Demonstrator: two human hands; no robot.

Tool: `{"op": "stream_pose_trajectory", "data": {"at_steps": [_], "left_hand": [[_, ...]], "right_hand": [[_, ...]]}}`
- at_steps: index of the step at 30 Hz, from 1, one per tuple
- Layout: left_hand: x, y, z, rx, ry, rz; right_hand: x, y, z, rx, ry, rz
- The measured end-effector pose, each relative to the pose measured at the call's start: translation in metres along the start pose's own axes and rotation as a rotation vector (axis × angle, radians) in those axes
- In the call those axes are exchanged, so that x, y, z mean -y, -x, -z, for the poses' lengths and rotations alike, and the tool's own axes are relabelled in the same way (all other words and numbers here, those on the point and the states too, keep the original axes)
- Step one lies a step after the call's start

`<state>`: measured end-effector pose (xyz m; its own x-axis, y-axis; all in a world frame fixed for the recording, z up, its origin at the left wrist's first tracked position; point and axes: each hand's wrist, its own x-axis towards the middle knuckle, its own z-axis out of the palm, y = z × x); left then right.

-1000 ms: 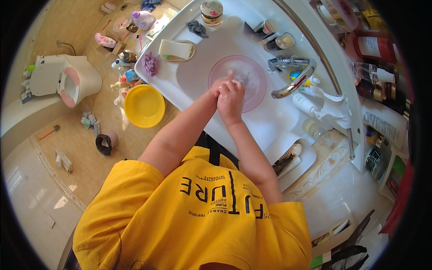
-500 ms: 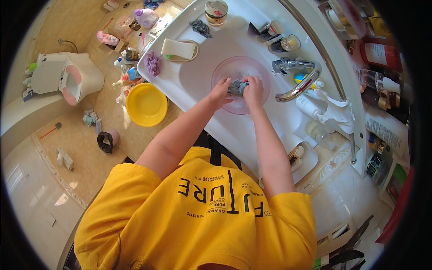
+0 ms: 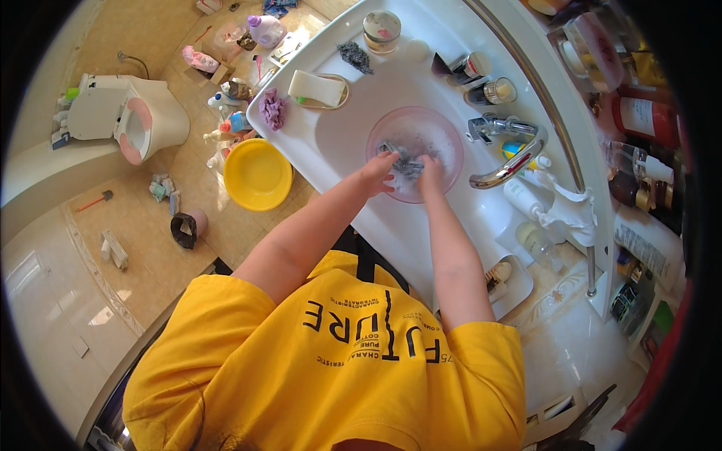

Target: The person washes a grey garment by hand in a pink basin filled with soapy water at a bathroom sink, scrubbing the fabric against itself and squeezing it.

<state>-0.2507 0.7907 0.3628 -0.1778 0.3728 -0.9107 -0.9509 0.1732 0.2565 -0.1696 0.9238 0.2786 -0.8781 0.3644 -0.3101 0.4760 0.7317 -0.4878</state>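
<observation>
A pink see-through basin [image 3: 456,144] with sudsy water stands in the white sink [image 3: 331,143]. In it is a wet grey-blue cloth [image 3: 410,164], bunched up and partly under the suds. My left hand [image 3: 380,174] grips the cloth's left side, with the thumb and some fingers in sight. On the opposite side my right hand [image 3: 431,174] is closed on the same cloth, its fingertips partly hidden by water and fabric.
A chrome faucet [image 3: 511,161] juts in from the right. Along the sink's rim sit a soap dish [image 3: 320,90], a purple scrunched cloth [image 3: 272,110], a dark mesh scrubber [image 3: 355,56] and a jar [image 3: 382,31]. A yellow basin [image 3: 258,174] is at the left, near a toilet [image 3: 150,120].
My hands have gone lower into the basin with the cloth, which lies more spread in the suds. More foam shows around it. The whole view has shifted slightly.
</observation>
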Motion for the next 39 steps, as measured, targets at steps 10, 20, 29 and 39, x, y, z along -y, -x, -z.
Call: {"op": "stream_pose_trajectory", "data": {"at_steps": [10, 20, 29, 39], "left_hand": [[-0.004, -0.030, 0.010, 0.435, 0.388, 0.042], [0.009, -0.033, 0.002, 0.411, 0.241, -0.289], [0.002, 0.002, -0.016, -0.068, -0.155, -0.317], [0.021, 0.003, 0.004, -0.202, -1.248, -1.008]], "right_hand": [[0.123, 0.047, 0.092, -0.307, -0.408, 0.386], [0.143, 0.050, 0.082, -0.465, -0.285, 0.369], [0.106, 0.020, 0.072, -0.405, -0.484, 0.176], [0.067, 0.036, 0.087, -0.207, -0.694, 0.018]]}}
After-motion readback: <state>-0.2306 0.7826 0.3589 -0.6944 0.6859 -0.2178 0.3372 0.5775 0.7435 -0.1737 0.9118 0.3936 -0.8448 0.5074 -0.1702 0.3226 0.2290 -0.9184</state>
